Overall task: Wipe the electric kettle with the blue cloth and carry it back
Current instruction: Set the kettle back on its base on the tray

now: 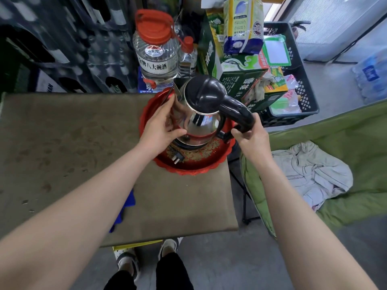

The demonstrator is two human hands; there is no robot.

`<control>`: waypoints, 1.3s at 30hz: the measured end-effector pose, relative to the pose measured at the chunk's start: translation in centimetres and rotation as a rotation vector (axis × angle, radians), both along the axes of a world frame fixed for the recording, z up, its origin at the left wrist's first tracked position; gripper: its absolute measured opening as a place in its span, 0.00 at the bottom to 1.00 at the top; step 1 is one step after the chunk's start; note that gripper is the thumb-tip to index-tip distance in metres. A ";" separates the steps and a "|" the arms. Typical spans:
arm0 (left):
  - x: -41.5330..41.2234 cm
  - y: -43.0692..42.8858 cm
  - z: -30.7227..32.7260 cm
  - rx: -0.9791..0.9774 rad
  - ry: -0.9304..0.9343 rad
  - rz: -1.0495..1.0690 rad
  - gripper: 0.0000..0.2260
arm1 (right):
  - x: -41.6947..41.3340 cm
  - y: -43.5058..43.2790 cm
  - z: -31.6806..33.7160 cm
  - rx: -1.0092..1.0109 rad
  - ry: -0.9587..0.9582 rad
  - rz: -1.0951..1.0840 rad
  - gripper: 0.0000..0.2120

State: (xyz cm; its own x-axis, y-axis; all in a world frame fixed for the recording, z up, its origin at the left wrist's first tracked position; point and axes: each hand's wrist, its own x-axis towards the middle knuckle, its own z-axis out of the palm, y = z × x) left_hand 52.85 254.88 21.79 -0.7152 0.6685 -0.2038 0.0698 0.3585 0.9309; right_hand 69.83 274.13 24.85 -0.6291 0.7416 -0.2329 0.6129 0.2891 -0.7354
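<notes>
A steel electric kettle (199,120) with a black lid and black handle stands tilted over a red tray (211,164) at the table's far right corner. My left hand (159,126) presses flat against the kettle's shiny left side. My right hand (249,135) is closed around the lower end of the black handle. The kettle's black base and its plug (176,156) lie in the tray under it. The blue cloth (125,208) lies on the table, mostly hidden under my left forearm.
The table (73,143) has a brown cover. Behind it stand a large clear jug with a red cap (156,49), boxes and a black crate (297,80). A green chair with a pale cloth (314,174) is at the right.
</notes>
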 end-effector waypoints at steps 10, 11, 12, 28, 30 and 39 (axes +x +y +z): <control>0.4 -0.2 0.1 0.014 -0.033 -0.015 0.43 | 0.4 -0.8 -0.9 0.046 0.042 -0.053 0.18; 0.3 0.0 0.0 0.017 -0.033 -0.016 0.43 | 0.2 -0.6 -1.1 0.043 0.052 -0.066 0.20; 0.1 0.1 -0.1 0.018 -0.027 -0.018 0.43 | 0.0 -0.5 -1.3 0.040 0.062 -0.081 0.21; -2.5 -0.9 -3.7 -0.021 0.131 -0.044 0.53 | -1.7 1.5 -2.7 0.080 0.112 0.081 0.25; -2.4 -1.6 -4.5 -0.026 0.138 -0.041 0.51 | -1.6 1.0 -3.3 0.077 0.116 0.101 0.23; -1.7 -2.5 -4.4 -0.037 0.074 -0.041 0.48 | -0.5 0.9 -4.0 0.005 0.183 0.133 0.24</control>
State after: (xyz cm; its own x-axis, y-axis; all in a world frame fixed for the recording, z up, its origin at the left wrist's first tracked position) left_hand 51.12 252.37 17.44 -0.7017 0.6903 -0.1761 0.1535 0.3878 0.9089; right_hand 69.32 275.03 20.88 -0.7530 0.6500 -0.1026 0.4258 0.3624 -0.8291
